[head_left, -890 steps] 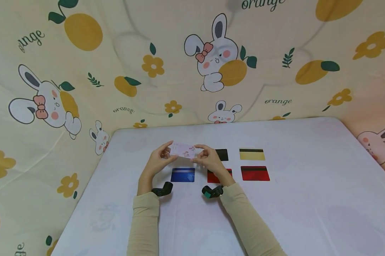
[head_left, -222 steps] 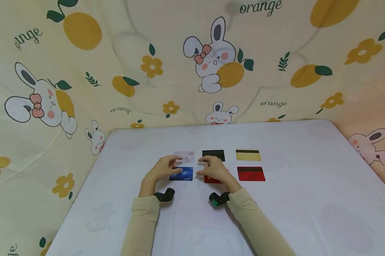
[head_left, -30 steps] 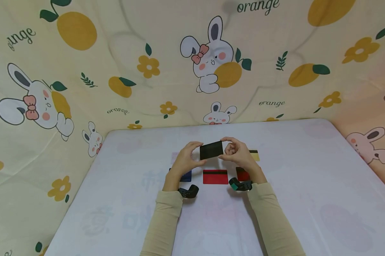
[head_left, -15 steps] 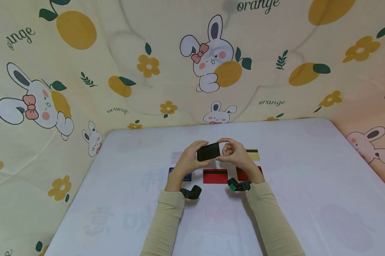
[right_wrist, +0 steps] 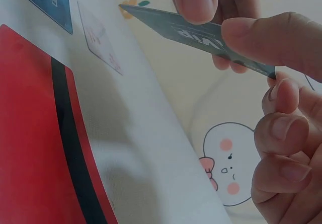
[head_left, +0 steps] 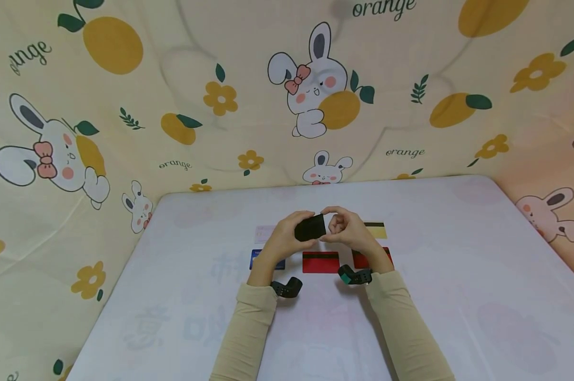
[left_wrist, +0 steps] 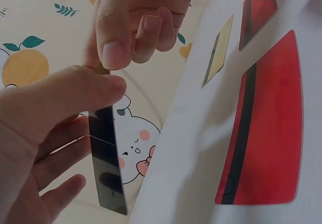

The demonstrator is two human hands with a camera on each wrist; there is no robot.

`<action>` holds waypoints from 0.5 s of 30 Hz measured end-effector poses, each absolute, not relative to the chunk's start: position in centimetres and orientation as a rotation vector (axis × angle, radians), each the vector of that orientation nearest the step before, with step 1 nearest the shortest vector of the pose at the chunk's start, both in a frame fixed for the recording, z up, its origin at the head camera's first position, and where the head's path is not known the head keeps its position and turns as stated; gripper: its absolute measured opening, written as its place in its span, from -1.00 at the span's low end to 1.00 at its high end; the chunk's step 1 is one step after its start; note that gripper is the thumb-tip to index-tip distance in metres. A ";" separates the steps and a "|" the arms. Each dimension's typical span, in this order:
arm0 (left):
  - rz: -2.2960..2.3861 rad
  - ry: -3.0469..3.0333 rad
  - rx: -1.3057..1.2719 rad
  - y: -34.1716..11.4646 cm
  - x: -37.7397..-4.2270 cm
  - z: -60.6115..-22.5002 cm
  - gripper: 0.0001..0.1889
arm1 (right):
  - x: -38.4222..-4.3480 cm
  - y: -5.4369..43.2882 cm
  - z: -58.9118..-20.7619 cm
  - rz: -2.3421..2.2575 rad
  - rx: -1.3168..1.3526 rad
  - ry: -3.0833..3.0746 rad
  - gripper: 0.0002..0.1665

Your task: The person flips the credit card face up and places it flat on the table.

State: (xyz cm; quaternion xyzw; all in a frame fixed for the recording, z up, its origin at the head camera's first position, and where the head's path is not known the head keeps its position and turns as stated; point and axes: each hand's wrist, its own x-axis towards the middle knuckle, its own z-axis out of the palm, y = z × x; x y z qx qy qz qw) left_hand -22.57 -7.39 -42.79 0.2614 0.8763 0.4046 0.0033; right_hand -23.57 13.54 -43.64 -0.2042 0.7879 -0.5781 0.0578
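Note:
A black card [head_left: 311, 227] is held up above the table between both hands. My left hand [head_left: 281, 241] grips its left end, the thumb [left_wrist: 108, 87] lying against the card's edge in the left wrist view. The right hand [head_left: 355, 232] pinches the opposite end between thumb and forefinger, its other fingers curled in. White VIP lettering shows on one face of the black card [right_wrist: 196, 36] in the right wrist view. Just below the hands lies a red card [head_left: 320, 263] with a dark stripe. A second red card [head_left: 359, 260] is partly covered by the right wrist.
Behind the right hand lies a gold card [head_left: 377, 230] with a dark stripe. To the left, a pale pink card [head_left: 263, 234] and a blue card [head_left: 279, 264] are partly hidden by the left hand. A patterned cloth [head_left: 249, 121] hangs behind the white-covered table [head_left: 196, 296].
Earlier the hands held the pink card, later lowered it to the table; the black card then lay flat. Over the last second, the raised black card shifted slightly left and turned, and the hands drew closer.

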 end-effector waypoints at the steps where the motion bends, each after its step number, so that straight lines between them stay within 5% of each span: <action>1: 1.266 2.748 0.821 -7.4 -22.6 -42.8 -0.34 | -23.5 13.5 -43.6 -1.745 -0.620 2.395 -0.32; 15: 1.265 2.762 0.840 -7.2 -22.6 -43.0 -0.34 | -23.4 13.3 -43.5 -1.712 -0.656 2.407 -0.33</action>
